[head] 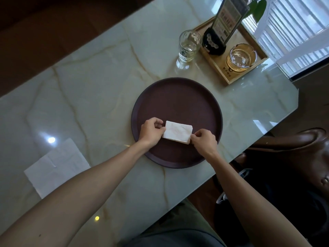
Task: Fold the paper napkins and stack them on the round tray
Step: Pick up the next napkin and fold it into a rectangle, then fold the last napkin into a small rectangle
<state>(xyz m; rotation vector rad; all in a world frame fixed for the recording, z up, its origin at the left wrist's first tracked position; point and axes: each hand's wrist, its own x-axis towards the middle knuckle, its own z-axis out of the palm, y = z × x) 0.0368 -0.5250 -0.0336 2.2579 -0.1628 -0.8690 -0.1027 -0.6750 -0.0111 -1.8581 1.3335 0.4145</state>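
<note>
Currently pinched at both short ends: folded napkin (177, 133), near tray (178, 97) front edge, by left hand (151, 131) and right hand (204, 140), fingers curled. Light, limp, easily torn; grip edges gently. Unfolded napkin (57, 166) near table (99, 82) front-left edge.

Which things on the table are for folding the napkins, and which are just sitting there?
For the job:
folded napkins, pinched by left hand and right hand
round tray
unfolded napkin

Just sitting there:
drinking glass
wooden tray
glass ashtray
menu stand
</note>
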